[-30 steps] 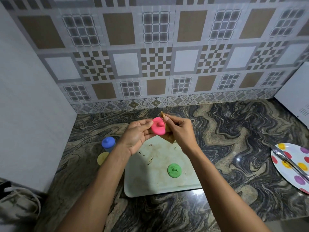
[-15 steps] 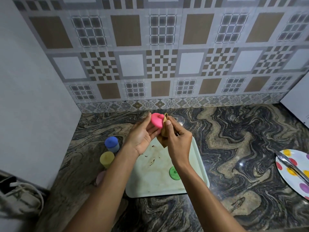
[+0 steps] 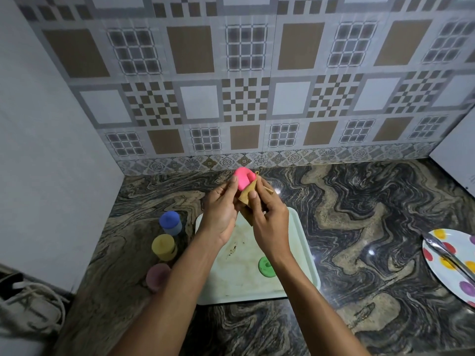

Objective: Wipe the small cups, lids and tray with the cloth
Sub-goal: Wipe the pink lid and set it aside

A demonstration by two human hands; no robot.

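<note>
The left hand (image 3: pixel 221 214) pinches the pink lid (image 3: pixel 243 179) above the far edge of the tray (image 3: pixel 303 253), while the right hand (image 3: pixel 267 222) is clamped on the tan cloth (image 3: pixel 246 195), pressing it to the lid's lower side. A second ago the lid faced up with its knob showing; now it is turned and raised a little, so I judge the wiping has moved to another face. The green lid (image 3: pixel 266 265) lies on the stained tray as before. The blue cup (image 3: pixel 170 223) and yellow cup (image 3: pixel 163 246) stand on the tabletop (image 3: pixel 359 214) left of the tray.
</note>
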